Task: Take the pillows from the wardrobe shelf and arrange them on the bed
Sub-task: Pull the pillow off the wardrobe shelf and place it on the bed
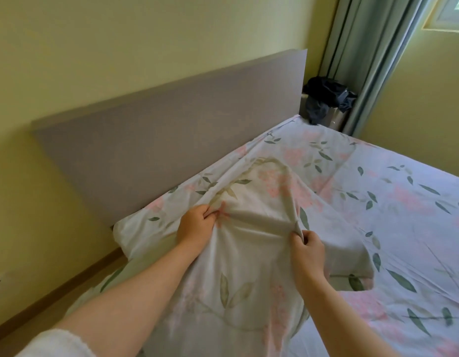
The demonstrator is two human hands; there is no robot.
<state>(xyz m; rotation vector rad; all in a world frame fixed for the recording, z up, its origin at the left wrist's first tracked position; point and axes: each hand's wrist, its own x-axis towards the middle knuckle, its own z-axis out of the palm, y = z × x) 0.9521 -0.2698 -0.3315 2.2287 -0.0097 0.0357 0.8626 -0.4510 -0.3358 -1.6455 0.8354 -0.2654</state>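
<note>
Bed [403, 202] | left grip [195, 225] + right grip [307, 249] pinch pillow [249, 266], apparently against headboard [171, 124]

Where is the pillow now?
Head view, low centre: the pillow lies at the head of the bed, by the headboard, the left hand and right hand gripping its cover.
</note>
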